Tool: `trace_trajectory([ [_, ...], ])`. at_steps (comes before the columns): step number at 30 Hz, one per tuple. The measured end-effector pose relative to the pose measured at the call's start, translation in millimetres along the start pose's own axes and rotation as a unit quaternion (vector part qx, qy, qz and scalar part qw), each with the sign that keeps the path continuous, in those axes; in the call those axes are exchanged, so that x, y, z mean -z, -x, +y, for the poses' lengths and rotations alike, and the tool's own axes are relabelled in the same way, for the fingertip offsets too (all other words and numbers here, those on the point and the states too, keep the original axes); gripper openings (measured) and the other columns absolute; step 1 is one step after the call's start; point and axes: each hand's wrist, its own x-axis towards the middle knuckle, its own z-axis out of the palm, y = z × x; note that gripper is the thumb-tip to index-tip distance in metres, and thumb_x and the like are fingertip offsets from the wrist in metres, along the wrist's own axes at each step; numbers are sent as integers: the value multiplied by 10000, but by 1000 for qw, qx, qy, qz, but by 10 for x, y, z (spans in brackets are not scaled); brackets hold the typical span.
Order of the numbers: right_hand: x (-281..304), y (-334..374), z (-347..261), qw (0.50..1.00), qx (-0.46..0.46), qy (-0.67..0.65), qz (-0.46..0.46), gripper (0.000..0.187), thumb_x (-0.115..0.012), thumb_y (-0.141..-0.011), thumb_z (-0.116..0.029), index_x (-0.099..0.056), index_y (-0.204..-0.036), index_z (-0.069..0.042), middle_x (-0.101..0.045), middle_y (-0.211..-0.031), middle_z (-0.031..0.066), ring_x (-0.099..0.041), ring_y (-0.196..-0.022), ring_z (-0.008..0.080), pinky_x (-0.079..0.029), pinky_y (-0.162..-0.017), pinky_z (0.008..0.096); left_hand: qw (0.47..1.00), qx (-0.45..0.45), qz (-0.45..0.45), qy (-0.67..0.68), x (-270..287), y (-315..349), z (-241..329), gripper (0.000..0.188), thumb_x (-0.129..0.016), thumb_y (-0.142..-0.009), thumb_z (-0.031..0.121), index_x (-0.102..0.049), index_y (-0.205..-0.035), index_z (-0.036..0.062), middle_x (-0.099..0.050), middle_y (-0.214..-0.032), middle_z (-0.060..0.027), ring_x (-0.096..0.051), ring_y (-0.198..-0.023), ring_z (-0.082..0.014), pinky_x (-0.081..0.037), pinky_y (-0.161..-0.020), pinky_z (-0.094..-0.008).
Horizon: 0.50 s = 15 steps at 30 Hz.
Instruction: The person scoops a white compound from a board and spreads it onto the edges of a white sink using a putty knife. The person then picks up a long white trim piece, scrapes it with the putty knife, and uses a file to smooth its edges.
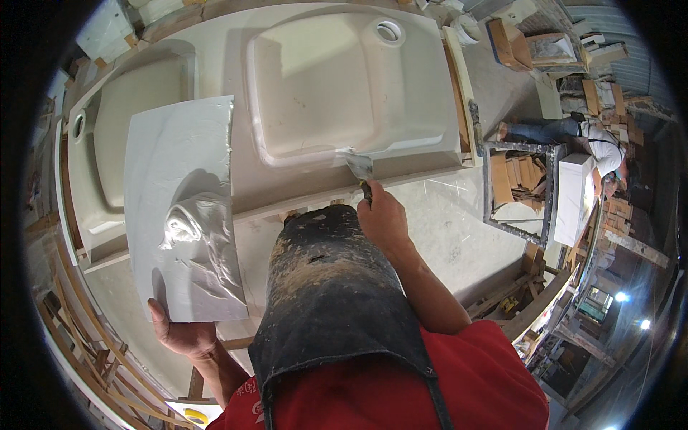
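Both hands grip, the left hand (pixel 184 337) a board (pixel 168 140) with white paste (pixel 208 218), the right hand (pixel 385 221) a putty knife (pixel 361 168), seemingly smoothing along a sink basin (pixel 315 97), next needing even strokes.

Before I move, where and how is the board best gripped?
Probably at the near edge of the board, by its left corner, from the person's side, thumb on top, palm beneath. It is thin, flat and looks bare there; the paste lies farther right, and the left hand holds that edge.
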Motion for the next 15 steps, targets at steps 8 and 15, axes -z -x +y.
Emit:
trace_trajectory([
  [8,181,-70,-112,997,8,55,-45,440,-604,-912,-288,-640,-1206,37,-698,-1027,298,-672,-1010,454,-527,-919,521,1000,-1,4,-2,-20,6,-5,664,-644,-966,380,-465,-1471,-13,-560,-1422,-192,-540,-1305,-387,-406,-1108,-579],
  [15,349,-230,-124,987,22,109,-113,388,-624,-871,-294,-699,-1071,30,-710,-1022,288,-682,-1015,440,-536,-912,514,998,10,-51,31,-51,-30,-10,605,-603,-998,338,-472,-1469,-18,-548,-1444,-198,-531,-1321,-374,-388,-1133,-550],
])
